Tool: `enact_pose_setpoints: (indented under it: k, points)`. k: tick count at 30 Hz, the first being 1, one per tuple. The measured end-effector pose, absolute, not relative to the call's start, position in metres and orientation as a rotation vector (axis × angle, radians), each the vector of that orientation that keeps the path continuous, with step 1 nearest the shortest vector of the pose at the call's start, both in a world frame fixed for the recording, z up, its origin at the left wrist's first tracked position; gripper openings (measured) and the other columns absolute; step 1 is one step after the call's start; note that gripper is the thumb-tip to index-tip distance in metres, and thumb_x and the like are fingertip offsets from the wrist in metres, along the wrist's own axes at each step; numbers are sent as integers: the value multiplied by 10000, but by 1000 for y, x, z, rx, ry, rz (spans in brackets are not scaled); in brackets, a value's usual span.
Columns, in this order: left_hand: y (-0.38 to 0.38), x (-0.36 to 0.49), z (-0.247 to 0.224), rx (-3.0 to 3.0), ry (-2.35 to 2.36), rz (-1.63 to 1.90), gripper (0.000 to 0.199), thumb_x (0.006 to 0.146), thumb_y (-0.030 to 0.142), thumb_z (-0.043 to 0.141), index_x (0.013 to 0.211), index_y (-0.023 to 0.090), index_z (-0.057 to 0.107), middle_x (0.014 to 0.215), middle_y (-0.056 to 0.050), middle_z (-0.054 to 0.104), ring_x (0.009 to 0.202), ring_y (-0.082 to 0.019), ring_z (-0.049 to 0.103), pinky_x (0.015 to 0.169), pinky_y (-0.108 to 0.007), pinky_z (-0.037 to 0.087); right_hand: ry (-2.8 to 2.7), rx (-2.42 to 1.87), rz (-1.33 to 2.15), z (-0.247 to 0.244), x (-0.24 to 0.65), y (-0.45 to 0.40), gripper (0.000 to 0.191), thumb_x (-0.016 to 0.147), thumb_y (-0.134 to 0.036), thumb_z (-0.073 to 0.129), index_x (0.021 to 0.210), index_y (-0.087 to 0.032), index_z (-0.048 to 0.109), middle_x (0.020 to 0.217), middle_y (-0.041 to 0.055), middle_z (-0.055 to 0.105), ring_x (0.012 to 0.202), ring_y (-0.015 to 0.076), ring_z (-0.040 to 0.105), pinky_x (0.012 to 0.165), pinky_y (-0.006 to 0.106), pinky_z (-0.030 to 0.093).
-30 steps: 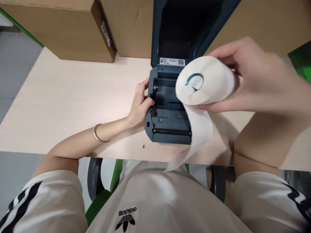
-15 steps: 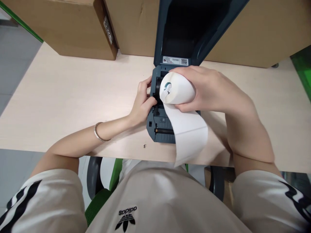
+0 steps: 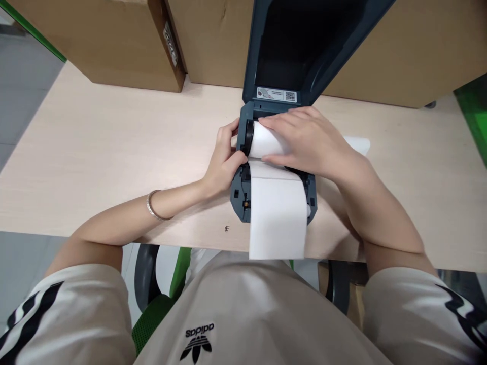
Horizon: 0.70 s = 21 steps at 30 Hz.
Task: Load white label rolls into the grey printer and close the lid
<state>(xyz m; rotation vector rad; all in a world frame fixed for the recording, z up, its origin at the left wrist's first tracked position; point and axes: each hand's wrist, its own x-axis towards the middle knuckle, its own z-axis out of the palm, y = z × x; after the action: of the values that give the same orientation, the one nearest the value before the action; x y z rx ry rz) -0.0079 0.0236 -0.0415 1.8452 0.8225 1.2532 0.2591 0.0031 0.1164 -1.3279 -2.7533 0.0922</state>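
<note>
A dark blue-grey label printer (image 3: pixel 238 195) stands on the table, its lid (image 3: pixel 249 61) raised. The white label roll (image 3: pixel 266 141) lies crosswise in the printer's bay, its left end against a black roll holder (image 3: pixel 249 137). Over the roll curls my right hand (image 3: pixel 310 142), fingers on the far side and thumb on the near side; its right end is hidden. From the roll a strip of labels (image 3: pixel 278 218) runs toward me, past the printer's front and over the table edge. My left hand (image 3: pixel 226 159) grips the printer's left side, thumb on the inner rim by the holder.
Cardboard boxes (image 3: pixel 125 45) line the back of the pale wooden table (image 3: pixel 114 152). A white piece (image 3: pixel 357 145) shows behind my right wrist. Near the front edge lies a small dark mark or bit (image 3: pixel 227 228). Chair armrests (image 3: pixel 146 279) are below the table.
My right hand has lowered the label roll into the printer's bay and turned it level. The loose strip now lies straight over the front. My left hand has stayed in place.
</note>
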Motion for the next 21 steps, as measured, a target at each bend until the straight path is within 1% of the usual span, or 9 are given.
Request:
enact_pose_setpoints:
  k: [1,3,5,7,9,12,14,17,21]
  points:
    - [23,-7,-41,1842,840,1249,813,1037,610,710,1776,368,472,1793,-115,582,1667,-447,576,1375,-630,557,-2753,-1301,88,124,262,-5,649,1115,-449,715,1696,-159,714,1699,179,755,1560,470,725,1375,694,520]
    - [21,-6,-39,1835,856,1247,802,1053,615,701,1781,374,466,1806,-111,573,1679,-450,567,1378,-633,553,-2751,-1254,91,138,269,-28,564,1205,-445,601,1661,-143,742,1676,194,765,1535,458,750,1344,666,569]
    - [20,-5,-39,1829,850,1254,787,1069,622,692,1784,381,466,1816,-105,564,1697,-453,550,1395,-636,537,-2752,-1165,130,144,277,-56,568,1259,-471,519,1661,-140,746,1592,202,811,1422,431,815,1224,620,664]
    - [19,-5,-38,1824,840,1259,783,1075,637,692,1783,385,475,1820,-102,562,1710,-456,537,1417,-638,521,-2776,-1029,190,139,282,-81,609,1273,-543,520,1684,-150,736,1614,207,808,1402,416,835,1136,584,723]
    - [19,-5,-38,1813,845,1258,794,1064,657,707,1778,387,488,1823,-100,568,1706,-457,542,1423,-635,524,-2786,-909,205,126,285,-100,692,1236,-617,606,1724,-139,713,1752,231,721,1549,440,773,1167,591,736]
    - [20,-5,-36,1785,874,1252,810,1037,682,728,1761,389,514,1825,-98,582,1691,-457,558,1411,-632,547,-2841,-888,170,114,282,-117,850,1170,-602,731,1827,-74,620,1906,277,542,1766,494,586,1331,667,661]
    - [20,-4,-36,1764,884,1250,819,1025,699,729,1754,386,523,1825,-99,582,1689,-460,559,1402,-635,556,-2901,-913,170,117,277,-123,886,1158,-560,760,1862,-55,577,1936,286,484,1810,516,522,1379,713,618]
    - [19,-4,-36,1741,883,1242,843,1010,723,738,1752,387,523,1826,-100,574,1689,-459,555,1385,-629,566,-2943,-887,184,125,269,-131,875,1162,-561,756,1857,-57,587,1946,274,470,1826,549,484,1363,761,618]
    - [18,-6,-35,1739,898,1231,871,1012,769,751,1766,397,525,1828,-103,571,1706,-463,539,1400,-634,552,-2956,-885,198,126,268,-137,860,1169,-542,749,1842,-29,597,1953,276,460,1827,556,477,1364,769,613]
